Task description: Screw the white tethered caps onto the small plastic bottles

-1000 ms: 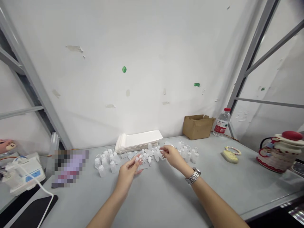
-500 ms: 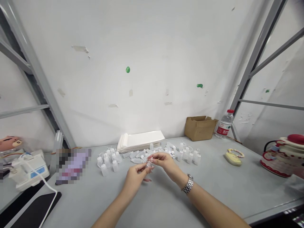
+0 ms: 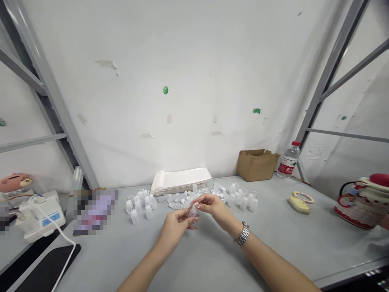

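Nearest, at lower L, a black flat item [image 3: 45,271] w/ a white cable [image 3: 67,239] across it on the grey tabletop [image 3: 209,259]; a metal-band watch [image 3: 243,234] sits on the R wrist; L hand [image 3: 175,224] has thumb & fingers closed round the body of a small translucent bottle [image 3: 192,213], held approx. upright above the tabletop, front of the loose pile; R hand [image 3: 215,207] has its fingertips pinched together at the bottle's top; exact part gripped there is too small to tell.

Beyond, L of the hands, a cluster of standing bottles [image 3: 134,217]; on the R a 2nd standing group [image 3: 244,203]; betw. them loose translucent parts [image 3: 175,205], mostly lying down, partly hidden by the hands; further R a yellow item [image 3: 299,205] w/ a beaded loop, then a red-topped jug [image 3: 355,209].

Just behind the pile, a stack of white sheets or trays [image 3: 185,177], can't tell which; far R, an open cardboard box [image 3: 257,168] near a red-capped water bottle [image 3: 288,162]; last, the white wall [image 3: 194,52] w/ green spots.
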A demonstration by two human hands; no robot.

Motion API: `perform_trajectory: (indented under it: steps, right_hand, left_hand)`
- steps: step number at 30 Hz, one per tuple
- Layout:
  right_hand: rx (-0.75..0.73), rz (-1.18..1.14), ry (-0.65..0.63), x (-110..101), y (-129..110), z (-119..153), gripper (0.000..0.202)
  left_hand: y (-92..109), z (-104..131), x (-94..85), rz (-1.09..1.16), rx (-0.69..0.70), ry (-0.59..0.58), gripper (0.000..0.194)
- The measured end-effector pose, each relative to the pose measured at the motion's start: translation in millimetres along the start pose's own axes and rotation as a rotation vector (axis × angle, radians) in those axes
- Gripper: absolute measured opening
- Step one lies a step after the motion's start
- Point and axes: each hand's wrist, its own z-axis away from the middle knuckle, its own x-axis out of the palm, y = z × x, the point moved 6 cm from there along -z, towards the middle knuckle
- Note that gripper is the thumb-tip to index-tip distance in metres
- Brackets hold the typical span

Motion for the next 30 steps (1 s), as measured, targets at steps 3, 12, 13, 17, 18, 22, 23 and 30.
perform_trajectory:
  steps: [3,12,13,17,18,22,23,30]
  right_hand:
    - [-0.011,0.023,-0.041,-1,-2,0,0.02]
    - [-0.065,0.251,-0.095,-1,-5,1,0.017]
    - [-0.082,0.298,-0.058,-1,-4,0,0.018]
    - [-0.146,0.517,0.114,-6,1,-3,0.025]
    - [-0.154,0.555,0.138,-7,3,-3,0.027]
    - [-0.143,0.484,0.039,-4,6,-4,0.026]
    - [-0.129,0.434,-0.007,-2,5,-4,0.027]
    - [-0.09,0.312,-0.06,1,-11,2,0.026]
  left_hand:
    - [3,3,2.4,-0.086,0.033,-0.043,0.017]
    - [-1,2,-1.6,-0.197,0.051,0.055,0.021]
    - [-2,2,-3.7,-0.218,0.072,0.087,0.025]
    - [-3,0,-11.1,-0.352,0.233,0.172,0.026]
    - [-2,0,-12.2,-0.382,0.271,0.182,0.025]
    - [4,1,-13.7,-0.479,0.356,0.193,0.025]
    - [6,1,-14.1,-0.5,0.362,0.198,0.025]
    - [14,10,-12.1,-0.662,0.524,0.191,0.031]
